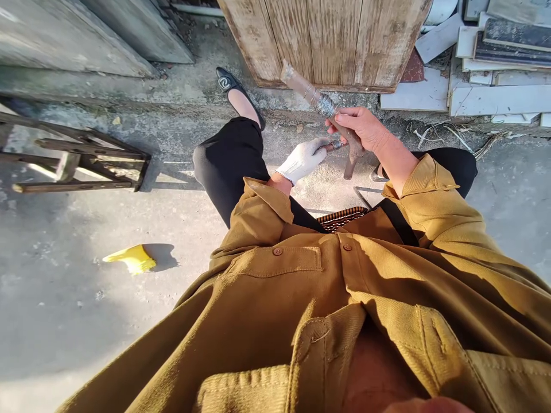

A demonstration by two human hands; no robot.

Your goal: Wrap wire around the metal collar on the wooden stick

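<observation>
Right hand (pixel 365 127): fingers clamped on forked stick (pixel 353 144), just beside wire coil (pixel 325 106); gloved left hand (pixel 303 159): fingers clamped on wire-bound piece (pixel 337 145); steady both, bare skin off wire.

The gloved left hand (pixel 305 158) and bare right hand (pixel 362 127) curl near each other.
</observation>
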